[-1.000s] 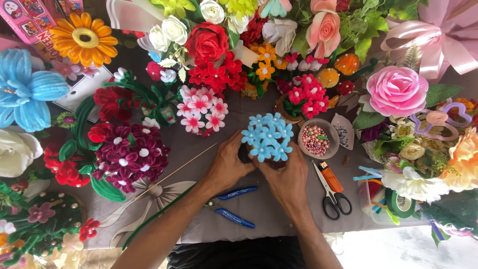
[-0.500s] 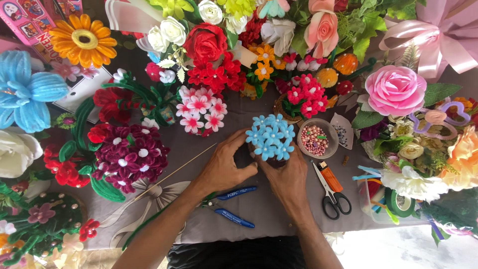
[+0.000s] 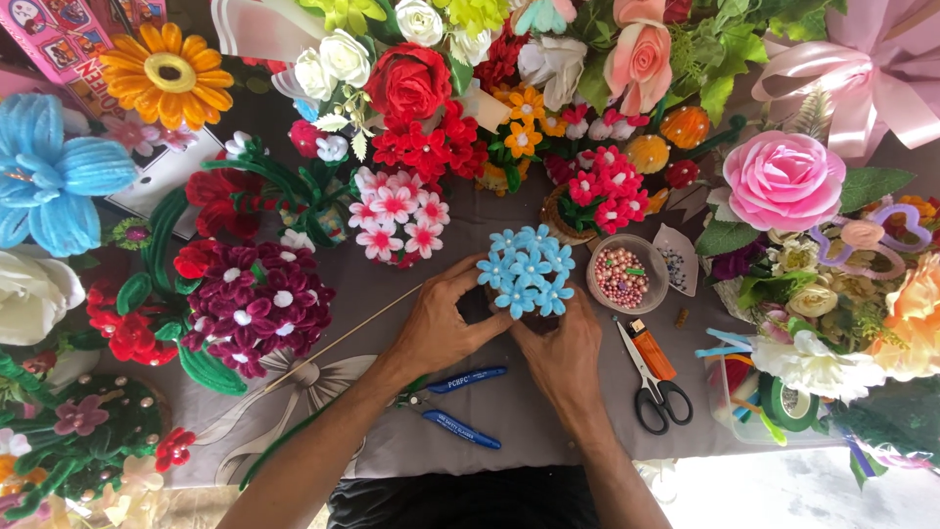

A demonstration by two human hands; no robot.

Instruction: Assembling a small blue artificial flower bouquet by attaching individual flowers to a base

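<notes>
Fingertips (image 3: 487, 312) hidden behind blue flower cluster (image 3: 527, 270)

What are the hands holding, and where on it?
Both hands, left and right, hold the blue flower cluster by its lower sides.

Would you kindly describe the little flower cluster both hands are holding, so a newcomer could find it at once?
Start at the grey table ringed by handmade bouquets. At its middle, the left hand and right hand meet around a small flower cluster. It is the only pale-blue bunch among pink, red and maroon ones, beside a bowl of beads.
</notes>
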